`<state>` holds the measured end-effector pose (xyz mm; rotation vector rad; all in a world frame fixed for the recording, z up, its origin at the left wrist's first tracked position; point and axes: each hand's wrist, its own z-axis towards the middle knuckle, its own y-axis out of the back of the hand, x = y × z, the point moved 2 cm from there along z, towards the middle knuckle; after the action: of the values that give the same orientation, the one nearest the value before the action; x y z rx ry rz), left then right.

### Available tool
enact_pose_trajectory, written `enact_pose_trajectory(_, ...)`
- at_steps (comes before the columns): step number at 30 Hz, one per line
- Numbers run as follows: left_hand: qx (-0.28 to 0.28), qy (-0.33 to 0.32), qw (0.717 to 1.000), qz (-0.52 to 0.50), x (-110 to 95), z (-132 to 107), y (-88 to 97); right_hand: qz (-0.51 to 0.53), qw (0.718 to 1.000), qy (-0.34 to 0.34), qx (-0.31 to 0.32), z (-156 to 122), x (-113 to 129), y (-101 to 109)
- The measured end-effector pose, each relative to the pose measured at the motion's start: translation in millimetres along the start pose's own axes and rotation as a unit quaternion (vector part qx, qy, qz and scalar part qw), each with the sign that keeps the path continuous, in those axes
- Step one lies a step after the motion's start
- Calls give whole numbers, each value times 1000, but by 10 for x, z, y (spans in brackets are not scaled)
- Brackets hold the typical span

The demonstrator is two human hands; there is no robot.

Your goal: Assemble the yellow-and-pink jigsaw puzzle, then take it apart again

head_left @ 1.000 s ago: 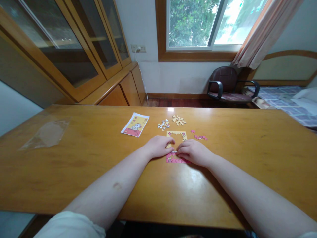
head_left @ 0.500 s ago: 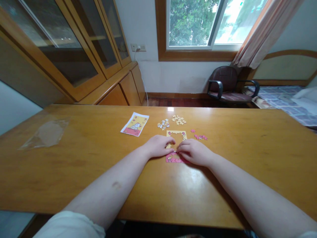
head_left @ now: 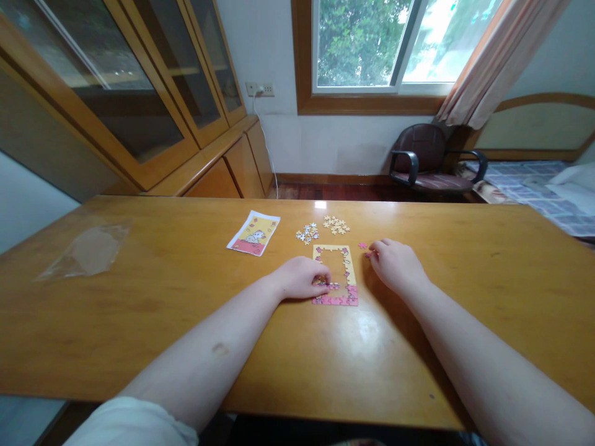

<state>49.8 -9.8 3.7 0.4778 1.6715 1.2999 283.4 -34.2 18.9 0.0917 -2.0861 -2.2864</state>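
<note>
A jigsaw puzzle point(head_left: 352, 272) lies partly assembled on the table, its frame yellow above and pink below, with an open middle. Over its left side rests my left hand point(head_left: 302, 279), fingers curled down and thumb close to the fingertips, on the puzzle by a short row of pink pieces point(head_left: 333, 287). To the right of the puzzle, my right hand point(head_left: 397, 263) is closed at the fingertips over the loose pink pieces point(head_left: 367, 255), mostly hiding them. Another pink piece point(head_left: 362, 246) lies just beyond its fingers.
White puzzle pieces point(head_left: 307, 233) and yellow puzzle pieces point(head_left: 336, 225) lie in two piles behind the puzzle. A picture sheet point(head_left: 253, 233) is left of them. A clear plastic bag point(head_left: 88, 251) lies far left on the wooden table point(head_left: 186, 248). An office chair point(head_left: 425, 155) stands beyond.
My right hand has moved from the puzzle's lower middle, right and away from me, to the loose pink pieces. My left hand stays on the left side, its fingers drawn closer together.
</note>
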Motion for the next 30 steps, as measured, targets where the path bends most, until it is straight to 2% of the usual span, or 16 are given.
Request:
enact_pose_trajectory(4, -2, -19, 1000, -11, 9, 4, -10, -21, 993, -104, 55, 30, -195, -27)
enact_pose_trajectory(8, 6, -32, 999, -11, 10, 11, -9, -24, 984, -147, 94, 48, -282, -60)
enact_pose_trajectory(12, 6, -31, 999, -17, 10, 9, -6, 6, 984, -142, 109, 46, -274, -71)
enact_pose_trajectory(16, -6, -36, 999, -25, 13, 0, -5, 2, 991, -103, 90, 30, -210, -53)
enact_pose_trajectory(20, -57, -37, 998, -8, 42, 6, 8, -1, 994, -57, 94, 23, -164, -55)
enact_pose_trajectory(24, -104, -29, 994, -9, 90, 19, 7, 19, 993, -59, 99, 50, -210, -107)
enact_pose_trajectory(30, -103, -39, 994, -18, 86, 21, 8, 38, 992, -77, 93, 79, -263, -203)
